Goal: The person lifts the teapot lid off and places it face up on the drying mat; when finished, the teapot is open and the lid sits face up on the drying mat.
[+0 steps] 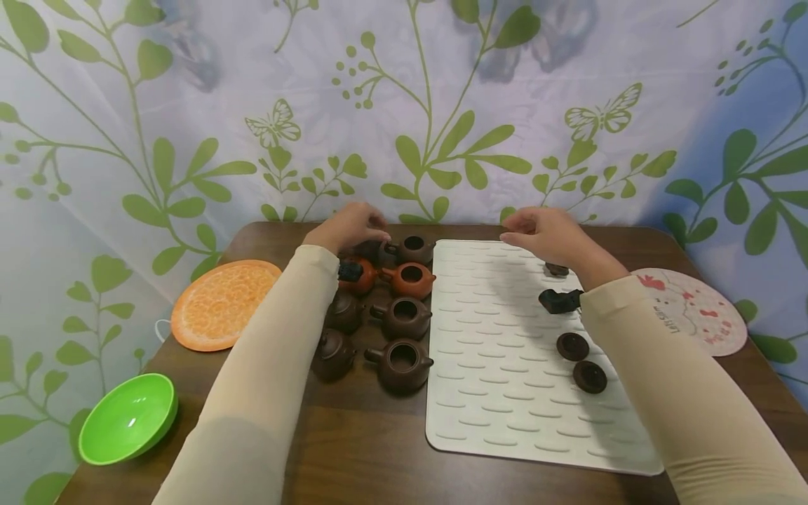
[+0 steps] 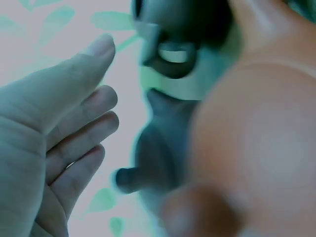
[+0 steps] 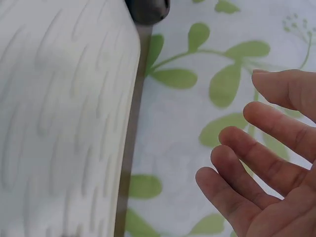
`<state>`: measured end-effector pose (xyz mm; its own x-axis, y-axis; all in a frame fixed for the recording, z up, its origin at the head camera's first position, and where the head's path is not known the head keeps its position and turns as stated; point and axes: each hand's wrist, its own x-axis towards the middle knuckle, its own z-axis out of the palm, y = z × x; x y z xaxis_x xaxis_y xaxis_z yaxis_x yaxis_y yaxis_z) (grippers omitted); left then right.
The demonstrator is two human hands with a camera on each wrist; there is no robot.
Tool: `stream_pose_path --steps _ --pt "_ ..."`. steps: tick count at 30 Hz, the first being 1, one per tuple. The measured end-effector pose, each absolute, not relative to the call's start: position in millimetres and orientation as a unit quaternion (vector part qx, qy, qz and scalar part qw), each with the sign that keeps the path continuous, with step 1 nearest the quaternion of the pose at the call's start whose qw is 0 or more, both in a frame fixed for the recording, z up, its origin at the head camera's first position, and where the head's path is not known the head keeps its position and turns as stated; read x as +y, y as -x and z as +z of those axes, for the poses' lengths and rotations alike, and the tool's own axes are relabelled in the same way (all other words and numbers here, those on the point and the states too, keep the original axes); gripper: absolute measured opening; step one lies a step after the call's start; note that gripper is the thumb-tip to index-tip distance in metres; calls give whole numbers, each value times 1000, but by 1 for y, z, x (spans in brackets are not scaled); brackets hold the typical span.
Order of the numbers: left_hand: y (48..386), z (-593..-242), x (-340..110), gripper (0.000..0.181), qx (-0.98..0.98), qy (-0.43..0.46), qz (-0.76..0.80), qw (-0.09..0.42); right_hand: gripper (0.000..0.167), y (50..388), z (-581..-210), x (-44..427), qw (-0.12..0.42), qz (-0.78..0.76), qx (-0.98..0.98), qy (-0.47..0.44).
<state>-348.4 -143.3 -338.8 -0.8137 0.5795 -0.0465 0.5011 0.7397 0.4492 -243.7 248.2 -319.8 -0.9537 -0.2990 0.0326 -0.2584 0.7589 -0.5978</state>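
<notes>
My left hand (image 1: 353,228) hovers over the back of the left row of teapots, fingers loosely bent and apart from the lidded dark teapot (image 2: 160,153). In that row stand an orange teapot (image 1: 361,279) and brown teapots with lids, such as the front one (image 1: 333,355). Beside them is a row of lidless teapots: a dark one (image 1: 414,248), an orange one (image 1: 409,280) and two brown ones, the nearest (image 1: 401,379) included. My right hand (image 1: 548,235), holding nothing, is above the back of the white mat (image 1: 492,393). Round dark lids (image 1: 590,376) lie on the mat.
At the left are an orange-slice-patterned round pad (image 1: 217,308) and a green bowl (image 1: 129,421) near the table edge. A pink-white round pad (image 1: 701,308) lies at the right. A leaf-patterned curtain (image 1: 442,105) hangs behind the wooden table (image 1: 366,449).
</notes>
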Motion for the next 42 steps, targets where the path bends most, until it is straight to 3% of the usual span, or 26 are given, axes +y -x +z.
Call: stream_pose_path --steps 11,15,22,26,34,42 --pt "307 -297 -173 29 927 -322 192 -5 36 240 -318 183 26 -342 912 225" --pt "282 -300 -188 24 915 -333 222 -41 35 235 -322 151 32 -335 904 263" --pt "226 -322 -219 9 892 -337 263 -147 34 218 -324 91 34 -342 874 344" --pt "194 -339 -235 4 889 -324 274 -173 31 203 -322 56 24 -320 860 398" --pt "150 -370 -259 9 905 -261 314 -116 36 173 -336 5 64 -290 834 465" --pt "137 -398 -278 20 863 -229 449 -38 38 160 -352 -11 82 -268 843 459"
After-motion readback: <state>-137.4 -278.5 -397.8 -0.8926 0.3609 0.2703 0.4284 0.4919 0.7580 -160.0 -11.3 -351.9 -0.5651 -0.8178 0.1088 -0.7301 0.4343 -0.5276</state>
